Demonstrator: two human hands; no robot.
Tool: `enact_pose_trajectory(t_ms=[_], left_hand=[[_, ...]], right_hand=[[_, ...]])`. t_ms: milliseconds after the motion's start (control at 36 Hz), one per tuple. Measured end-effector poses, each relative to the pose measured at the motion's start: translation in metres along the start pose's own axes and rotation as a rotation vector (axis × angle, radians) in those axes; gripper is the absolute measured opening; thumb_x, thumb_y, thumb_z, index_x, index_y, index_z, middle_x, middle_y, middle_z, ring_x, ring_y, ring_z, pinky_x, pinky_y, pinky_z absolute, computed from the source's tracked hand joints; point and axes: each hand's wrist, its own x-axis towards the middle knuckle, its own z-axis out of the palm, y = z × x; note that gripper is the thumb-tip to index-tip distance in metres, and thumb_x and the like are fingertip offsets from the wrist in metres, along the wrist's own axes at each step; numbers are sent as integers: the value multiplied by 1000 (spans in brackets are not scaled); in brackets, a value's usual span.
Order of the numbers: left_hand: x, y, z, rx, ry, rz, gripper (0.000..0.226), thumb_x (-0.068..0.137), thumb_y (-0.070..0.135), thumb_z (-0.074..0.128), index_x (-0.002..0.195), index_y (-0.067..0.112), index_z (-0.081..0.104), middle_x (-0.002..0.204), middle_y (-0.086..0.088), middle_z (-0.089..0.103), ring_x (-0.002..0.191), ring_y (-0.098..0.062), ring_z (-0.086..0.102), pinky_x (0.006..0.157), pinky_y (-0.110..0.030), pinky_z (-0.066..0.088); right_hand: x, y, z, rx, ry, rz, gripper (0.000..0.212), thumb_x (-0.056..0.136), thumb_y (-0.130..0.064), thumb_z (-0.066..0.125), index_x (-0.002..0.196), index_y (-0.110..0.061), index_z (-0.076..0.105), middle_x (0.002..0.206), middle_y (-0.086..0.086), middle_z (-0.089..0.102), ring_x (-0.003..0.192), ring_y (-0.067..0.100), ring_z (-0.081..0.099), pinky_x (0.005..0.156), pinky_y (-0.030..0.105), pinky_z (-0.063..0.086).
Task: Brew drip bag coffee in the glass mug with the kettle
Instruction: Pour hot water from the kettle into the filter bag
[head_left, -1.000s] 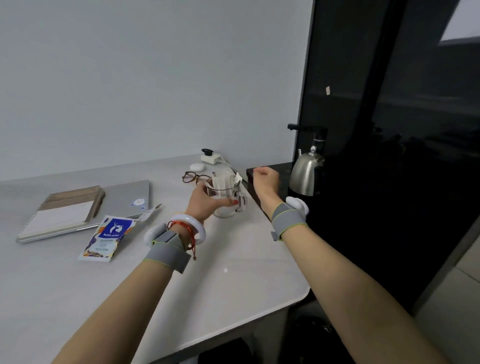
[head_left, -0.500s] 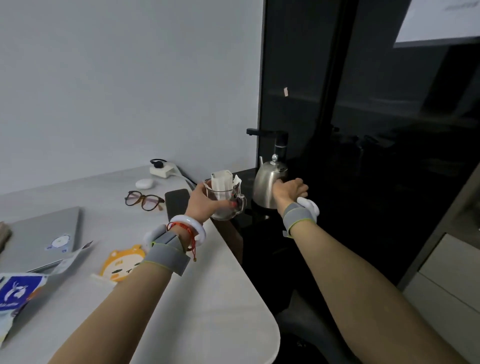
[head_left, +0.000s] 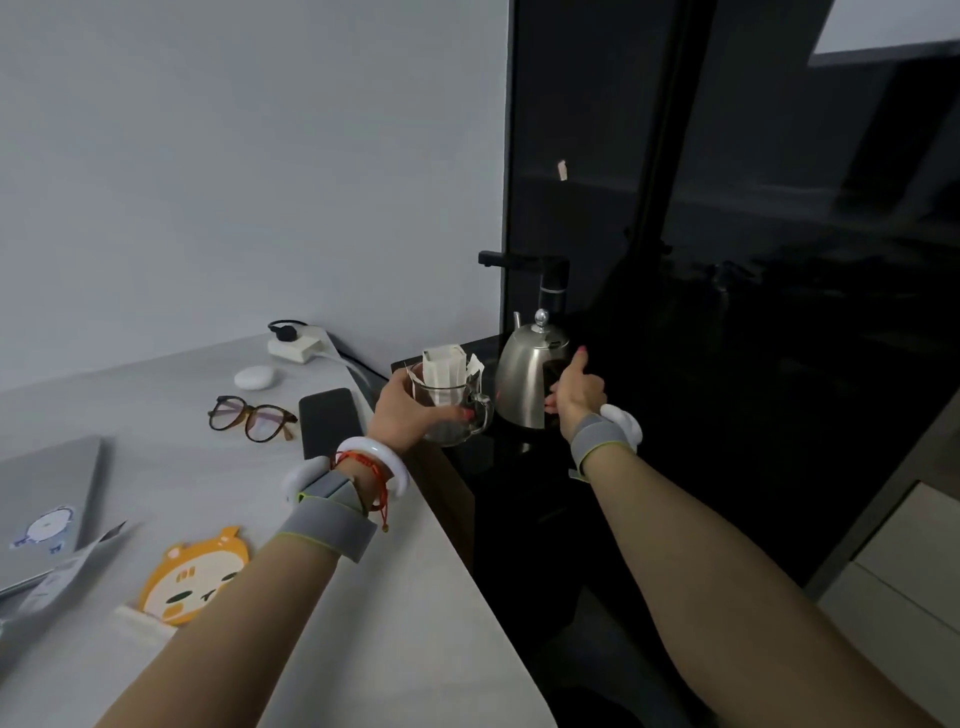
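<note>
Head view, items as seen:

- Left hand (head_left: 402, 415): clamped round the glass mug (head_left: 457, 421), fingertips on its near wall.
- Glass mug: at the right edge of the white surface (head_left: 415, 597), over the black lower surface (head_left: 467, 478); whether its base rests there cannot be told. Handle faces the kettle (head_left: 522, 384), just beside it.
- Drip bag (head_left: 444, 371): white, upright inside the mug, standing above the rim.
- Right hand (head_left: 576, 392): fingers curled round the kettle's dark handle, thumb raised.
- Kettle: steel, lidded, upright on the black lower surface under a black spout (head_left: 524, 262).
- White surface also carries glasses (head_left: 253, 418), phone (head_left: 328, 421), laptop (head_left: 47, 493).
</note>
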Motion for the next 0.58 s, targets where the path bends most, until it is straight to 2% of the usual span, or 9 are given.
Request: enact_pose_trajectory(t_ms=[56,167,222,334,389,584], left_hand=[[2,-2,1,8,7,-8,88,46,28,89,123,9,51,115,-5,63,106,-20,60,98,-40,48],[4,-6,3,27,8,-18,80,53,19,88,122,9,51,115,-5,62,106,-21,59,98,-39,47],[3,-10,2,17,6,-20,76,55,15,87,121,8,51,115,-6,62,107,-22,59,98,-39,48],[5,-17,-2,9,-2,-29,77,54,15,88,121,6,50,114,-8,63,107,-23,60,97,-39,48],[5,-21,-6,15,-2,-35,79,53,16,88,122,7,50,115,-7,63,107,-23,60,97,-39,48],[0,-21,-6,7,-20,-37,80,55,14,87,124,8,48,117,-6,60,108,-21,57,95,-34,47]], right_hand=[[-6,-1,4,35,4,7,71,95,-61,28,86,0,62,66,8,62,62,26,59,80,42,56],[-14,-4,16,81,23,55,69,96,-58,29,110,1,64,106,14,69,98,35,63,92,40,47],[-11,-4,18,92,54,65,66,98,-55,31,112,1,63,113,16,67,105,36,60,92,38,43],[-7,-5,21,112,114,46,60,99,-50,33,103,1,66,107,18,68,100,36,62,77,32,37],[-8,-5,22,108,144,34,59,100,-48,32,100,-1,67,104,17,69,96,36,63,74,31,37],[-18,-24,11,204,194,5,60,101,-48,28,109,-1,65,113,17,68,102,37,61,87,35,43]])
